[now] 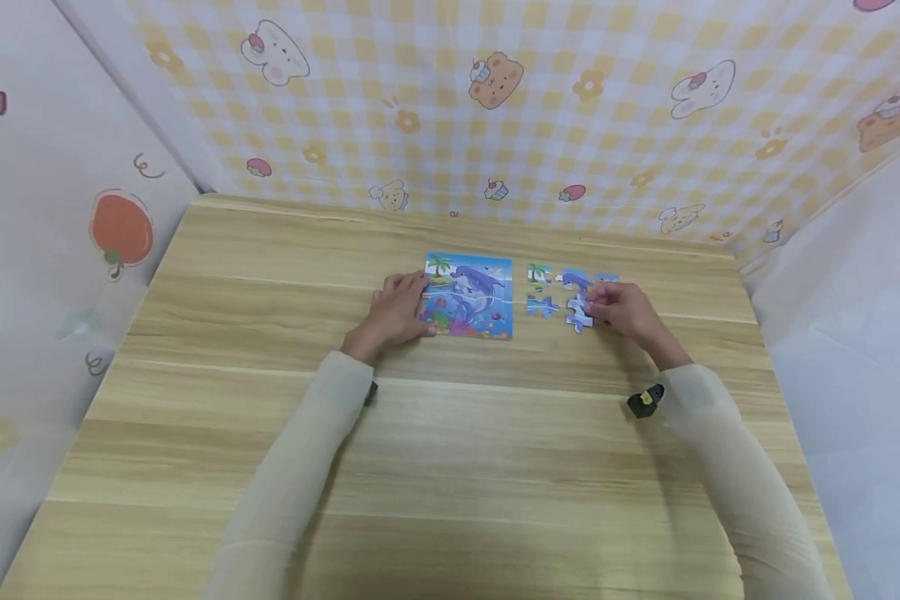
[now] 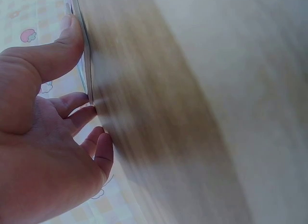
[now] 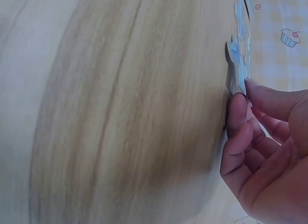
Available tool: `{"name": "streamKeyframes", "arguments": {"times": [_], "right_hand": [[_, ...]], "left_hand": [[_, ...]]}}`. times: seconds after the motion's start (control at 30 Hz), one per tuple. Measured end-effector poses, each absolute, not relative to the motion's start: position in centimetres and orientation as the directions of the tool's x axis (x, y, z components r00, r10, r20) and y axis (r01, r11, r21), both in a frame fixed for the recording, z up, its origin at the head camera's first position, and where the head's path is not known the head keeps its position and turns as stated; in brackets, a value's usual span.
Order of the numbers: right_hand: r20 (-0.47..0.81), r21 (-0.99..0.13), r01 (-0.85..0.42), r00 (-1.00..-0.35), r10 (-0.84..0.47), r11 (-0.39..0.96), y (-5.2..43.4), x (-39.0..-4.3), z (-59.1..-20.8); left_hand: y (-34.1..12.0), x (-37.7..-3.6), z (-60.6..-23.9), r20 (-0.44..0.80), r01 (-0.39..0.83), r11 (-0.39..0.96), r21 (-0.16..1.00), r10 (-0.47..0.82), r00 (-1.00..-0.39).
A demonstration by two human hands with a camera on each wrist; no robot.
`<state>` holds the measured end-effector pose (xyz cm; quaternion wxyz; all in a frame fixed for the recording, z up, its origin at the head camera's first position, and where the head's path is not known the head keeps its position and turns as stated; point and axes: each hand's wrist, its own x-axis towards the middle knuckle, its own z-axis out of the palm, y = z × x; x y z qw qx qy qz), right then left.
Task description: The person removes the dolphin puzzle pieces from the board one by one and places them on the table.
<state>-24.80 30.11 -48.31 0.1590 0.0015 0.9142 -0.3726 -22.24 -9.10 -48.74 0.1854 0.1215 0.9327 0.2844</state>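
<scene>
A square dolphin picture board (image 1: 467,296), crossed by pale wavy lines, lies flat near the back of the table. My left hand (image 1: 396,312) holds its left edge, the thumb at the lower left corner and fingers higher up; the left wrist view shows thumb and bent fingers at the board's thin edge. To the right, my right hand (image 1: 624,310) pinches a blue-white jigsaw piece (image 1: 578,314) between thumb and fingers, low over the tabletop. Beside it are a palm-tree piece (image 1: 539,272), a blue piece (image 1: 542,307) and a dolphin piece (image 1: 573,278). Another piece (image 1: 607,276) is partly hidden.
The wood-grain table (image 1: 450,467) reaches back to a yellow checked cloth (image 1: 450,117) with cartoon prints. White sheets hang at both sides. Dark wrist devices (image 1: 646,401) show at both sleeves.
</scene>
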Motion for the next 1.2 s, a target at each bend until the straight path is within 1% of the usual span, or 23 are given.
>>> {"name": "streamKeyframes", "arguments": {"times": [0.13, 0.37, 0.6, 0.73, 1.0, 1.2], "right_hand": [[-0.264, -0.647, 0.085, -0.957, -0.118, 0.758, 29.9, -24.7, -48.3], [-0.173, -0.594, -0.033, -0.970, -0.168, 0.804, 29.5, -24.7, -48.3], [-0.169, -0.536, -0.053, -0.971, -0.168, 0.842, 29.4, -24.8, -48.4], [-0.162, -0.538, -0.052, -0.973, -0.164, 0.841, 29.4, -24.9, -48.5], [-0.068, -0.615, -0.092, -0.983, -0.169, 0.783, 27.9, -25.1, -48.2], [-0.089, -0.643, -0.116, -0.970, -0.224, 0.757, 25.2, -25.2, -48.2]], "left_hand": [[-9.1, -22.3, -48.8, -0.271, 0.125, 0.809, 0.575, 0.332, -0.904], [-9.1, -22.4, -48.9, -0.271, 0.123, 0.807, 0.577, 0.332, -0.904], [-9.1, -22.5, -48.7, -0.271, 0.124, 0.802, 0.584, 0.336, -0.902], [-9.1, -22.5, -48.6, -0.270, 0.123, 0.801, 0.585, 0.335, -0.903], [-9.1, -22.5, -48.8, -0.274, 0.119, 0.803, 0.585, 0.333, -0.902], [-9.1, -22.4, -48.9, -0.277, 0.112, 0.805, 0.583, 0.326, -0.904]]}}
